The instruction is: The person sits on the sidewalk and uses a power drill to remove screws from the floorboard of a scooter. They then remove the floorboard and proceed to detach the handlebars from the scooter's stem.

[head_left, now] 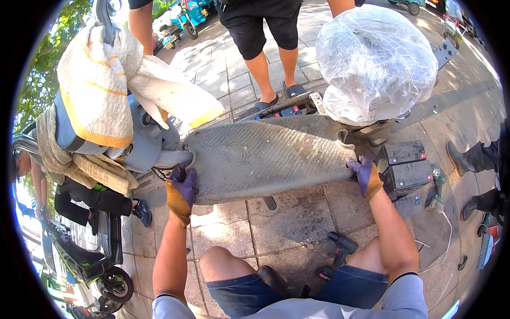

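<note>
A grey, ribbed scooter footboard mat [265, 154], dusty and curled up at its right end, spans the middle of the view. Its left end is gripped by my left hand [181, 192], in a purple and orange-brown glove, close to the scooter's grey front body [141, 138]. At the opposite end my right hand [366, 176], gloved alike, closes on the near right corner. Behind the mat's far edge, red and blue parts [289, 111] show inside the scooter's frame; most of that space is hidden by the mat.
Towels [101, 80] drape the scooter's front; plastic film wraps the seat [377, 64]. Black batteries [406, 176] and a green power tool [435, 191] stand at right. A cordless drill [337, 255] lies between my legs. A person [265, 32] stands opposite; others are at both sides.
</note>
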The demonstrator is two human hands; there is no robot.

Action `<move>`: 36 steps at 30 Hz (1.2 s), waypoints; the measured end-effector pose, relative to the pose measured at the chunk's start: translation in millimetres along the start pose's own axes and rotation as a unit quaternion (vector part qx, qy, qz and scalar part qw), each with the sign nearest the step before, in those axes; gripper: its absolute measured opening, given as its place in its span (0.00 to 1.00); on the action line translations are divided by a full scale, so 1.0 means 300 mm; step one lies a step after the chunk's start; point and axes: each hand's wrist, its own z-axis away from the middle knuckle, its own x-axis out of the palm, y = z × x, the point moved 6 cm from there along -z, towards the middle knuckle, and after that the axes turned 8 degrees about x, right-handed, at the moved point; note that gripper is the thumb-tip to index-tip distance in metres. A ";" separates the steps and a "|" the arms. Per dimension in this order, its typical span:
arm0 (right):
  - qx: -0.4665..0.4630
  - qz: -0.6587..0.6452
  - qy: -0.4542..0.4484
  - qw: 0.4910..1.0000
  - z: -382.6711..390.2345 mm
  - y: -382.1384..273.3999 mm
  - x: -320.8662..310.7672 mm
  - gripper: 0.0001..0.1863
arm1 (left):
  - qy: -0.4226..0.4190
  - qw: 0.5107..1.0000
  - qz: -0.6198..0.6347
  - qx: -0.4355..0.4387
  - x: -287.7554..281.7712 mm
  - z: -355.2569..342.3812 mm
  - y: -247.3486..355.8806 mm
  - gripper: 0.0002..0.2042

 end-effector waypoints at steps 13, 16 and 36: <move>0.048 -0.134 -0.088 0.986 -0.126 0.079 0.068 0.19 | -0.001 0.983 -0.074 0.170 -0.022 0.046 0.400 0.16; 0.058 -0.137 -0.073 0.986 -0.172 0.095 0.040 0.19 | -0.009 0.986 -0.078 0.149 0.017 0.061 0.433 0.16; -0.055 -0.181 -0.053 0.981 -0.305 0.077 0.119 0.21 | 0.021 0.950 -0.200 0.241 0.062 0.074 0.545 0.13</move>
